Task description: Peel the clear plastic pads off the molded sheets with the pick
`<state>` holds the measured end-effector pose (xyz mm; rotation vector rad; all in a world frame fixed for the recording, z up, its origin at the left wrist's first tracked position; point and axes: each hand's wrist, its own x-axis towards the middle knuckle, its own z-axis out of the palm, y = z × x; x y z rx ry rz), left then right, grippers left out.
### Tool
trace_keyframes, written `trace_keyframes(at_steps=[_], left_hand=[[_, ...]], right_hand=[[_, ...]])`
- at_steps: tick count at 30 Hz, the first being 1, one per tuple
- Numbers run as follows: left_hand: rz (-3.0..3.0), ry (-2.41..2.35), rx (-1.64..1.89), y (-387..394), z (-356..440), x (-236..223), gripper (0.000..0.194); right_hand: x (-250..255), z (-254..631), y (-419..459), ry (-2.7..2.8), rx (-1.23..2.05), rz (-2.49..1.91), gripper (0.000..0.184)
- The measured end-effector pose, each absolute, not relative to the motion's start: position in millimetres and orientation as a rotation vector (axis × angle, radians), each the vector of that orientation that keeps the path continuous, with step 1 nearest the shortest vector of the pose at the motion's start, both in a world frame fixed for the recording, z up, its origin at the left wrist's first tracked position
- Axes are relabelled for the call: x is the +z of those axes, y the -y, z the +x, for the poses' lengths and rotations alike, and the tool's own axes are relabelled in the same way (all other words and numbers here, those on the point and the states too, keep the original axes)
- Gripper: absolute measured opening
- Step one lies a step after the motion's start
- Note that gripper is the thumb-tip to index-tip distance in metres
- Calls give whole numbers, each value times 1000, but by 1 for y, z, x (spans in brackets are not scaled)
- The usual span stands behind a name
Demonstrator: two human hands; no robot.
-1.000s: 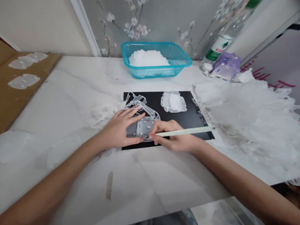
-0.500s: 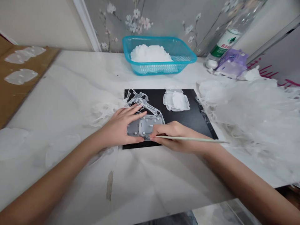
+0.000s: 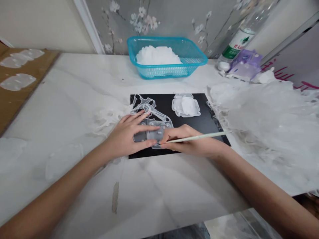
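My left hand [image 3: 131,134] lies with fingers spread on a translucent plastic sheet piece [image 3: 157,133], pressing it against a black mat [image 3: 199,127]. My right hand [image 3: 185,141] pinches a thin pale-green pen-like tool [image 3: 199,136] just beside my left thumb. The tool's tip is at the lower edge of the piece, too small to make out; its shaft slants back over my right wrist. Thin see-through offcut strips [image 3: 149,105] run from the piece past my left fingertips. A small stack of cut plastic pieces [image 3: 188,105] sits at the back of the mat.
Behind the mat stands a blue basket [image 3: 171,72] holding white pieces. To the right is a big heap of clear scraps [image 3: 266,116], with a plastic bottle [image 3: 236,44] and a purple packet [image 3: 245,63] behind. Cardboard [image 3: 25,71] with translucent pieces lies at the left.
The tool's rear end has swung upward in my right hand. My left index finger and thumb have shifted slightly rightward over the piece. The whole view has moved a little.
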<state>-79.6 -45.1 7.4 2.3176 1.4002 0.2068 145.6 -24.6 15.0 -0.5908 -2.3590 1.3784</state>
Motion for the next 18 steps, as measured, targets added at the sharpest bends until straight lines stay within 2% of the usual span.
trace_keyframes(at_steps=[10, 18], left_hand=[[2328, -1410, 254, 45, -79, 6, 51], [2332, -1411, 251, 45, -77, 8, 51]], right_hand=[[32, 157, 18, 2542, 1439, -689, 11], [14, 145, 23, 2365, 1388, -561, 16]])
